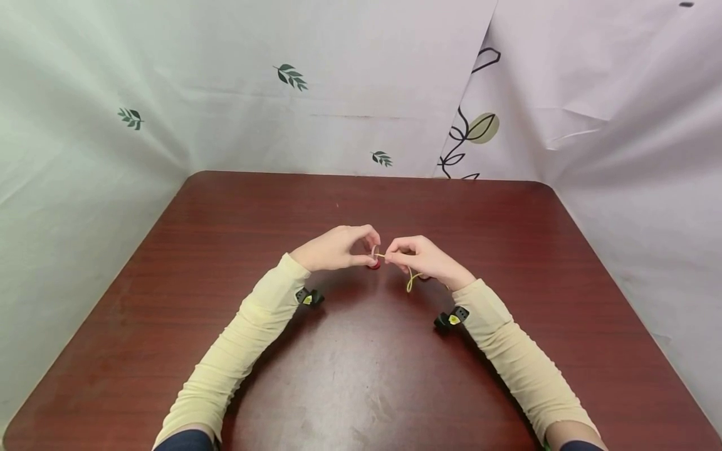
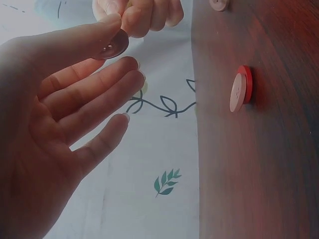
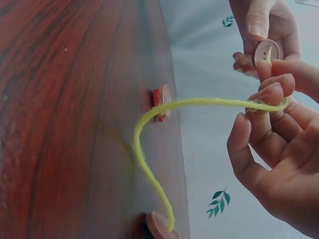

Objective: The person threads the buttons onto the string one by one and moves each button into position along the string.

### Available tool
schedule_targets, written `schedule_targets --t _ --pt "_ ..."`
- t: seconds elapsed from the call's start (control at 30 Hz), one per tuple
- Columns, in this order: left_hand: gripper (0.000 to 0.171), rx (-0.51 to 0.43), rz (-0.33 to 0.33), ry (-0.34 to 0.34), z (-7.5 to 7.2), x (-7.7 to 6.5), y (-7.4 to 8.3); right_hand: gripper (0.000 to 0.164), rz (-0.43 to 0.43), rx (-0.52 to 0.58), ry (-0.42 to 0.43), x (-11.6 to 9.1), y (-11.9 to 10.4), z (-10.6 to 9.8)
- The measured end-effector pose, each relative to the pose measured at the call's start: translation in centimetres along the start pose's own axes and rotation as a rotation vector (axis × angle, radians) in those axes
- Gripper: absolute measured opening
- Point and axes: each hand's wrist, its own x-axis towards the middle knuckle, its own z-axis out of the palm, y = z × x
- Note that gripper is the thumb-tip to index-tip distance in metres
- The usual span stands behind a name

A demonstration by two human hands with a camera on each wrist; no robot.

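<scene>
My left hand [image 1: 338,248] pinches a round button [image 2: 113,46] by its edge between thumb and forefinger, the other fingers spread loosely. The button face [image 3: 260,52] shows small holes, and a bit of yellow yarn stands at one of them. Just to the right, my right hand [image 1: 425,258] pinches the yellow yarn [image 3: 199,101] close to the button, with thumb and forefinger together. From that hand the yarn loops down toward the table, its lower part lying over another pale button [image 3: 158,226]. Both hands are above the table's middle.
Below the hands, a pale button [image 2: 238,93] and a red button [image 2: 247,79] lie together on the dark red wooden table [image 1: 271,207]. One more button [image 2: 219,4] lies farther off. A white curtain [image 1: 225,75] with leaf prints hangs behind the table.
</scene>
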Motion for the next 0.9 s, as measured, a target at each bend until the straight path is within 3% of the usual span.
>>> schedule_targets --t 0.9 --pt "0.033 0.021 -0.005 -0.004 0.33 0.19 -0.06 0.023 0.029 -0.004 -0.026 0.06 0.35 -0.09"
